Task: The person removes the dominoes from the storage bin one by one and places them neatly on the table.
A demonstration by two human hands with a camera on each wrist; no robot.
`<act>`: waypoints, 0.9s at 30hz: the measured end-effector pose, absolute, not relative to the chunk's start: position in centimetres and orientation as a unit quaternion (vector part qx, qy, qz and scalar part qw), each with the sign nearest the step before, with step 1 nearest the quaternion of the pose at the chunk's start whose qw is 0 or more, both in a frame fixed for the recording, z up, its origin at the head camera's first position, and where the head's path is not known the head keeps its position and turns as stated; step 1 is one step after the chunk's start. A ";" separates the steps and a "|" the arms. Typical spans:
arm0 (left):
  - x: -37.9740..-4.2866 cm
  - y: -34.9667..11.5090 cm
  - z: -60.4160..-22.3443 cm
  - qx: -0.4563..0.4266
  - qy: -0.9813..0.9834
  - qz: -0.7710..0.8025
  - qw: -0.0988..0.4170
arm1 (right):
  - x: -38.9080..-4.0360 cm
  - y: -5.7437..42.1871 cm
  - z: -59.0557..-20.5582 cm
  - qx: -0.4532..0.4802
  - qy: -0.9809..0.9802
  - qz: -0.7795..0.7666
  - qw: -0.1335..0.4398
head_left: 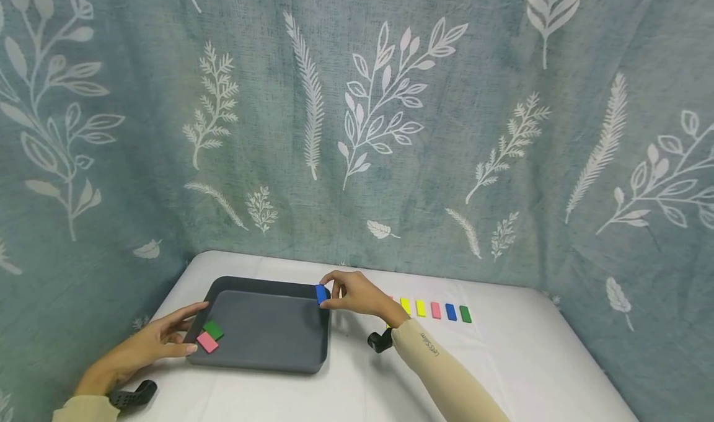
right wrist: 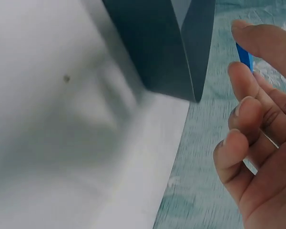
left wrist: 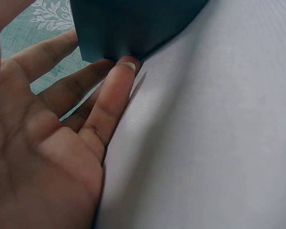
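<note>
My right hand (head_left: 354, 292) pinches a blue rectangular block (head_left: 320, 294) between thumb and fingertips, over the back right corner of the dark grey tray (head_left: 268, 329). In the right wrist view, a sliver of the blue block (right wrist: 244, 56) shows between the fingers, above the level of the tray's rim. My left hand (head_left: 153, 341) rests at the tray's left side, fingers spread and touching the outer wall. A green block (head_left: 213, 330) and a pink block (head_left: 207, 342) lie inside the tray at its left end, their edges meeting.
Right of the tray, several blocks stand in a row on the white table (head_left: 535, 354), among them yellow (head_left: 421, 308), pink (head_left: 436, 310), blue (head_left: 450, 312) and green (head_left: 465, 314). My right forearm partly covers the row's left end. A leaf-patterned curtain (head_left: 334, 131) hangs behind.
</note>
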State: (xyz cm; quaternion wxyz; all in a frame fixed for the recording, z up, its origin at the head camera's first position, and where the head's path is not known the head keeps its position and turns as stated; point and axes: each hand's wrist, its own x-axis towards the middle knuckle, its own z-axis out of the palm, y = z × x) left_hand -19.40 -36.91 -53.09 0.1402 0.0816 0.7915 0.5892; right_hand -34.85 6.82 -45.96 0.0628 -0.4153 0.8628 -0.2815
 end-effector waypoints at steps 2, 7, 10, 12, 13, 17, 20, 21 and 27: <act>-19.3 -36.9 -53.0 0.083 0.791 0.590 0.141 | -34.8 7.7 -46.1 -0.409 0.865 -0.283 0.057; -19.2 -36.9 -52.9 0.092 0.778 0.602 0.153 | -34.4 10.0 -46.3 -0.392 0.869 -0.296 0.052; -19.2 -36.9 -52.9 0.099 0.774 0.606 0.153 | -34.2 11.3 -46.5 -0.381 0.874 -0.299 0.050; -19.2 -36.9 -52.9 0.102 0.776 0.604 0.149 | -34.1 12.3 -46.6 -0.372 0.877 -0.300 0.049; -19.2 -36.9 -52.9 0.100 0.776 0.605 0.148 | -34.0 12.7 -46.6 -0.369 0.878 -0.302 0.048; -19.3 -36.7 -53.0 0.083 0.779 0.603 0.153 | -33.6 14.6 -46.8 -0.357 0.880 -0.309 0.047; -19.3 -36.6 -53.0 0.072 0.782 0.599 0.156 | -33.3 16.0 -47.1 -0.348 0.881 -0.318 0.046; -19.2 -36.6 -53.0 0.069 0.783 0.598 0.157 | -33.2 16.5 -47.2 -0.345 0.881 -0.321 0.045; -19.0 -36.6 -52.7 0.074 0.787 0.592 0.156 | -32.7 19.4 -48.2 -0.326 0.884 -0.333 0.044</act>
